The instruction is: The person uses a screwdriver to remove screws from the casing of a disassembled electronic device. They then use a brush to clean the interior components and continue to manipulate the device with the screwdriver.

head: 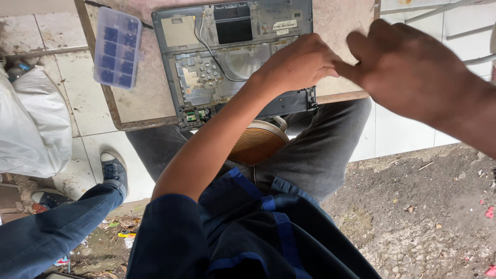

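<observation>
- Head view: the opened laptop chassis (206, 67) (grey metal, black cable looped across it) lies on the worn beige table (139, 98), overhanging its near edge.
- Left hand (297, 64) rests curled on the chassis's right part, covering it; whether it pinches anything I cannot tell.
- Right hand (408, 70) hovers loosely closed beyond the table's right edge, one finger touching the left hand.
- A clear plastic compartment box (118, 46) holding dark blue pieces sits near the left edge.
- A ribbed tan disc (257, 144) lies on the lap below; another person's jeans leg and sneaker (114, 170) stand left.
</observation>
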